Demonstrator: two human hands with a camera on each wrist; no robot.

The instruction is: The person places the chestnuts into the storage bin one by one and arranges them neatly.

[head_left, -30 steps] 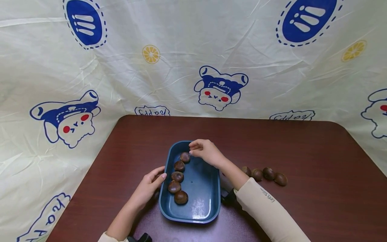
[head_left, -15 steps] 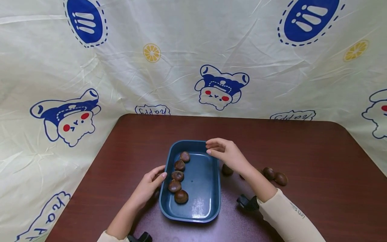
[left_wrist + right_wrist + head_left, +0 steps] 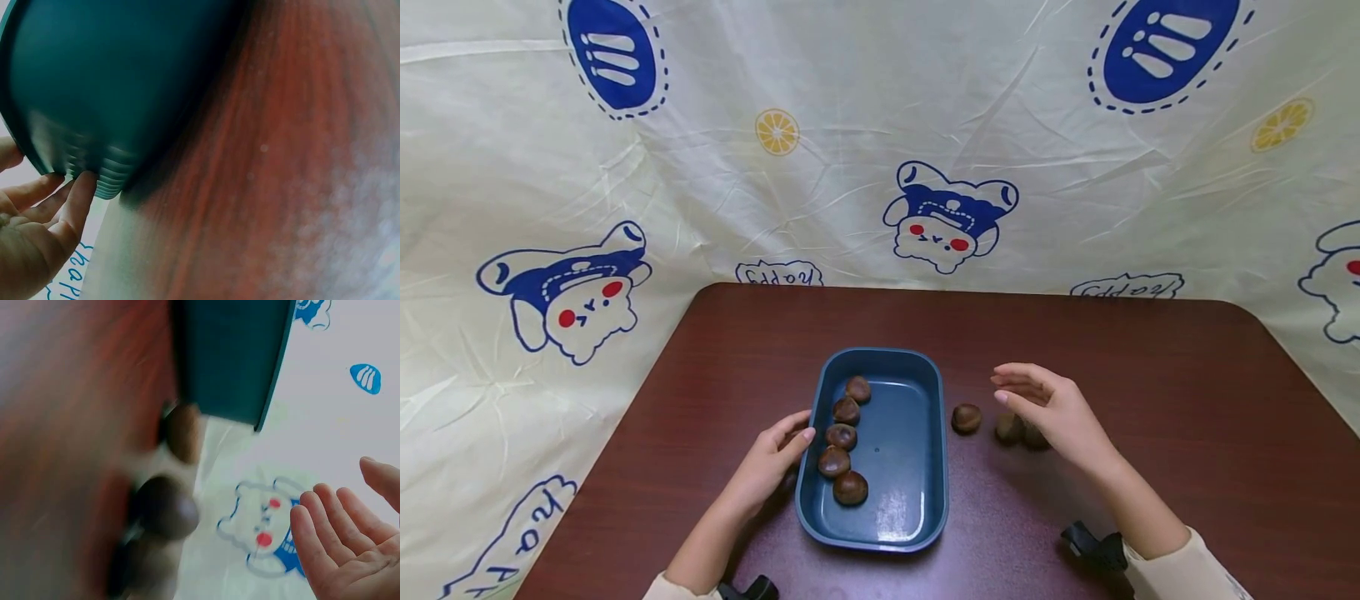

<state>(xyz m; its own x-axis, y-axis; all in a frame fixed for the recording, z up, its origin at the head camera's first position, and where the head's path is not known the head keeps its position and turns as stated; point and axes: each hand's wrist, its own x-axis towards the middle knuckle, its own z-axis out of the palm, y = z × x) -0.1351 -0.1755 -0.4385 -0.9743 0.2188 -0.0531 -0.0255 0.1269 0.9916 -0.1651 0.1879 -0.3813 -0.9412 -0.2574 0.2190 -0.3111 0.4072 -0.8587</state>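
A blue rectangular tray (image 3: 910,467) stands on the table, with several brown chestnuts (image 3: 842,437) in a line along its left side. My left hand (image 3: 763,462) rests against the tray's left side; in the left wrist view its extended fingers (image 3: 78,200) touch the outer wall. To the right of the tray, my right hand (image 3: 1060,417) hovers over the table with relaxed fingers and nothing in them. Beneath and beside it lie more chestnuts (image 3: 966,418) in a row, some partly hidden by the hand. The right wrist view shows the palm (image 3: 350,559) bare, with blurred chestnuts (image 3: 164,507) nearby.
The dark reddish-brown table (image 3: 1187,400) has rounded far corners. A white printed sheet (image 3: 835,208) hangs behind it and down its left side. Black wrist devices (image 3: 1093,546) are at both wrists.
My right hand has moved from over the tray's far end rightward, to above the chestnuts on the table. My left hand and the tray have stayed in place.
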